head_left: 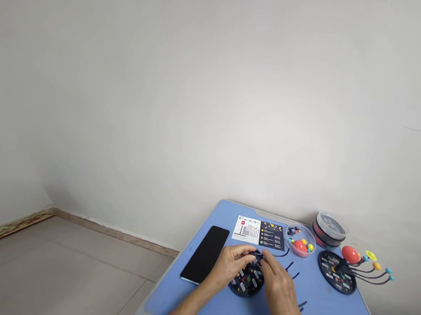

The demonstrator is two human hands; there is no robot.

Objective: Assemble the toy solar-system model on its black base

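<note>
My left hand (228, 264) and my right hand (278, 282) meet over a round black base (248, 281) dotted with coloured marks on the blue table (196, 298). Both hands pinch a small black part (258, 256) between their fingertips, just above the base. Thin black rods (292, 270) lie loose on the table to the right of my right hand.
A black phone (206, 254) lies left of the hands. An instruction sheet (259, 233) lies behind them. A clear bowl of coloured balls (300, 241), stacked round tins (328, 228) and an assembled planet model (345, 270) stand to the right. A white wall and tiled floor surround the table.
</note>
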